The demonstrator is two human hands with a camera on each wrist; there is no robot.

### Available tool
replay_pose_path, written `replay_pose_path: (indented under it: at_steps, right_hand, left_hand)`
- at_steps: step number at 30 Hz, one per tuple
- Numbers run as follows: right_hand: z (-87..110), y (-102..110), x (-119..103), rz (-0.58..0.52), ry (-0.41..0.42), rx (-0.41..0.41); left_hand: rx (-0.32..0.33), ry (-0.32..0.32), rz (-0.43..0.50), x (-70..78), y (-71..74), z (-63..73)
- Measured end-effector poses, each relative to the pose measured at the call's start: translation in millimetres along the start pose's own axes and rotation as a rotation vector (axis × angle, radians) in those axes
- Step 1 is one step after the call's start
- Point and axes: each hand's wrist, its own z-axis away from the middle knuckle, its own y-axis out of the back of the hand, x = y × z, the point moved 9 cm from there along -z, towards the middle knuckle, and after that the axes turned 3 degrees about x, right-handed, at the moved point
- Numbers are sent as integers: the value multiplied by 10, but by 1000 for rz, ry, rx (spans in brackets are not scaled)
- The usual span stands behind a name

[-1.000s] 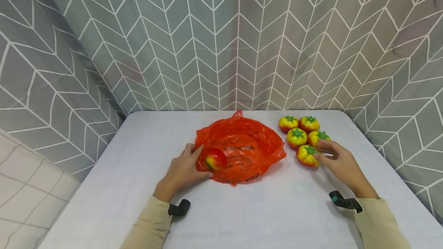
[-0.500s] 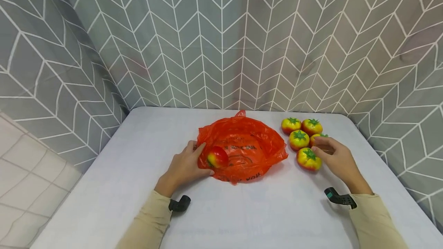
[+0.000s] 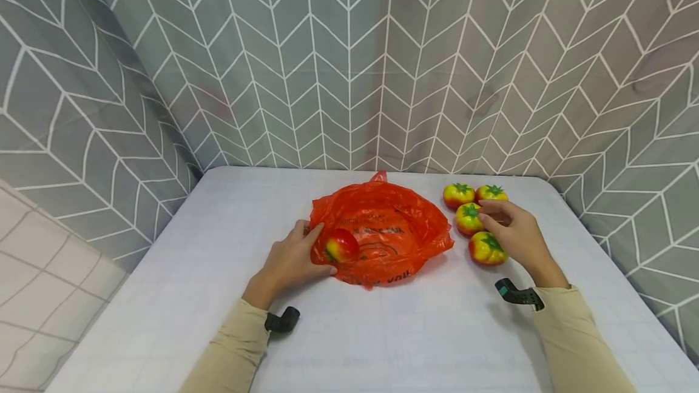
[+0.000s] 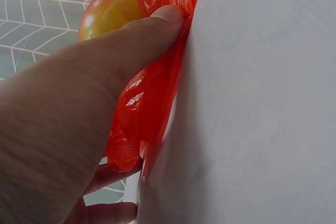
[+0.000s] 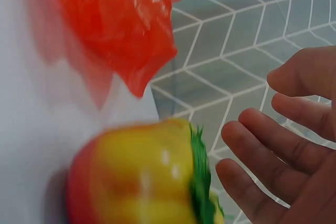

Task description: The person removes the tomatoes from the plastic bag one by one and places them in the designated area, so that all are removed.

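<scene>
A red plastic bag (image 3: 382,238) with dark print lies spread wide on the table, a red-and-yellow toy fruit (image 3: 342,245) inside its left part. My left hand (image 3: 289,265) holds the bag's left edge; the left wrist view shows the thumb over the red plastic and other fingers lower down. My right hand (image 3: 516,235) hovers over the group of yellow-and-red toy fruits with green leafy tops, fingers loosely bent with nothing between them. The nearest fruit (image 3: 487,248) sits just left of its palm, another fruit (image 3: 468,219) by its fingertips. The hand hides part of the group.
Two more toy fruits, one left (image 3: 458,196) and one right (image 3: 491,193), sit near the table's far edge. A white cloth covers the table (image 3: 393,338). Grey curtains (image 3: 349,65) with white chevron lines stand behind and at both sides.
My right hand has moved left and slightly away from me, over the fruit group, and now covers a fruit that showed before. The left hand and the bag have stayed in place.
</scene>
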Motion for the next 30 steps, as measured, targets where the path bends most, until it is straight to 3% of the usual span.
replay_pose_path:
  at_steps: [6, 19, 30]
  right_hand:
    - [-99, -153, -143, -30, 36, -59]
    - [-179, -608, -379, -226, -8, -342]
    - [-209, -831, -562, -271, 12, -412]
  left_hand:
    - [-20, 16, 7, -15, -59, 4]
    - [-7, 12, 0, -14, -51, 29]
    - [9, -11, 0, 25, 20, 25]
